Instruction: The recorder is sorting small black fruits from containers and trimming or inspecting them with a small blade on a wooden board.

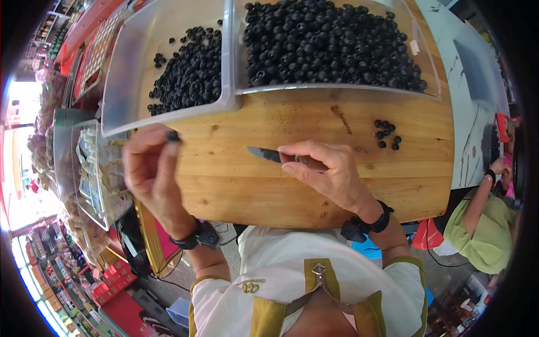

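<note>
Black fruit (337,42) fills both clear bins (227,101); left hand (151,168) pinches one.

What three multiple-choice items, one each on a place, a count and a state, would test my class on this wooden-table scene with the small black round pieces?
1. Where does the small loose cluster of black round pieces lie?
A. On the bare wooden tabletop
B. Inside a bin
C. On the floor

2. How many clear plastic bins hold black pieces?
A. One
B. Two
C. Four

3. What does the right hand hold?
A. Nothing
B. A spoon
C. A small dark-bladed knife

Answers:
1 A, the cluster sits on wood, apart from the bins.
2 B, the left bin and the right bin stand side by side.
3 C, the blade sticks out from its fingers; the left hand pinches one black piece.
</note>
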